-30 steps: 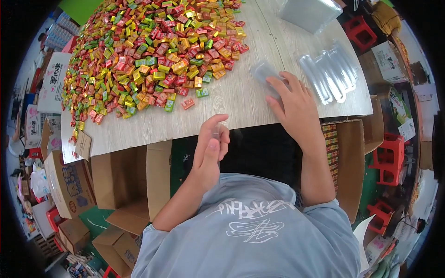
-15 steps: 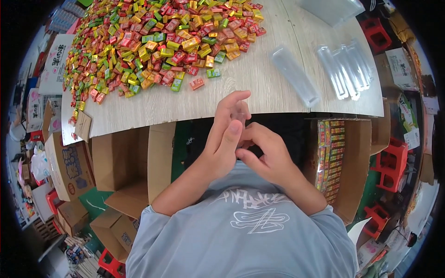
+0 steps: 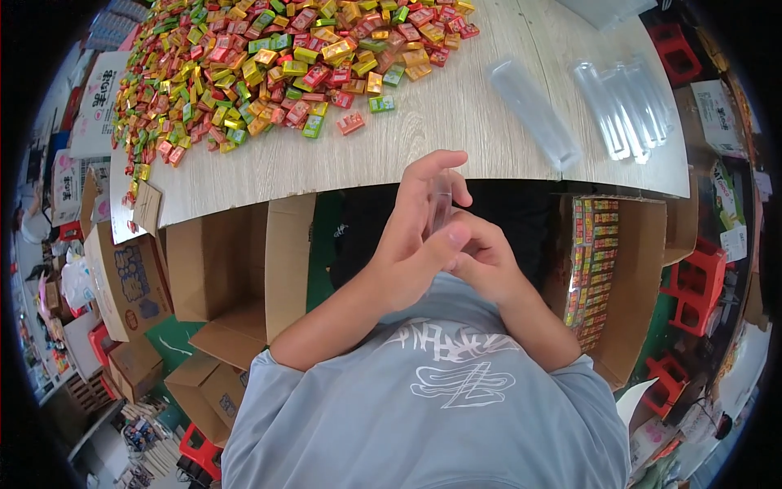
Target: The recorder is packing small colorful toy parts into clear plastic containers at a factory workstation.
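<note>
Right hand [image 3: 489, 259] tucked close, grip impossible to tell; left hand [image 3: 414, 238] curls around one narrow, glossy, see-through plastic piece [image 3: 441, 204] before the table [image 3: 452, 110]! Beyond: one lone clear tray [image 3: 533, 114], several bunched trays [image 3: 623, 114], uncountable bright packets [image 3: 269, 77].

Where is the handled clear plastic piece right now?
In the head view's centre, the clear plastic piece is between the left hand and right hand, by the near edge of the table.

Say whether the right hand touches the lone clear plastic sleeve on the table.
Apart. The head view shows the table edge and dark area between the right hand and the clear sleeve.
</note>
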Available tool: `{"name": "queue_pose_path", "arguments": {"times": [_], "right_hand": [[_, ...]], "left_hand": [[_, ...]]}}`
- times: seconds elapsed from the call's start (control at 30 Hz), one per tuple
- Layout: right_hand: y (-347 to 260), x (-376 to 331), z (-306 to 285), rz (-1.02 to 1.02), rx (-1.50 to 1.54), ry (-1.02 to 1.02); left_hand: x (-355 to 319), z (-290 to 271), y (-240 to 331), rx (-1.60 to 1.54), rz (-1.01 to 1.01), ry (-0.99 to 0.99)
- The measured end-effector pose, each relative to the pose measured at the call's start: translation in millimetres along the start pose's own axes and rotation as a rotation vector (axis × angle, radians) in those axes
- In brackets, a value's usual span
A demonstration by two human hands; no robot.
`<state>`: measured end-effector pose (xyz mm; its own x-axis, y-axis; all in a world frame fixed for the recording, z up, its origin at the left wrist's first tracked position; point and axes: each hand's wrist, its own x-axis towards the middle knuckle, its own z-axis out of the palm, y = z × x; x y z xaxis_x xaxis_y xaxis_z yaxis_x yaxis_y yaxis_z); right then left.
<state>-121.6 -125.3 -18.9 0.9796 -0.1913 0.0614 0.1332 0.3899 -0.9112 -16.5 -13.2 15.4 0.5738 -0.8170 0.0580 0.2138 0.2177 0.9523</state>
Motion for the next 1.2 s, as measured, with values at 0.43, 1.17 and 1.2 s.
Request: {"name": "queue_pose_path", "arguments": {"times": [0.43, 1.17, 1.2], "right_hand": [[11, -29, -13, -0.09, -0.165, 0.051], [0, -20, 16, -0.198, -0.964, 0.047], [1, -20, 15, -0.186, -0.96, 0.025]], "left_hand": [[-12, -10, -33, -0.23, -0.03, -0.038], [-20, -9, -38, 0.072, -0.004, -0.025], [-20, -9, -40, 0.087, -0.009, -0.026]]}}
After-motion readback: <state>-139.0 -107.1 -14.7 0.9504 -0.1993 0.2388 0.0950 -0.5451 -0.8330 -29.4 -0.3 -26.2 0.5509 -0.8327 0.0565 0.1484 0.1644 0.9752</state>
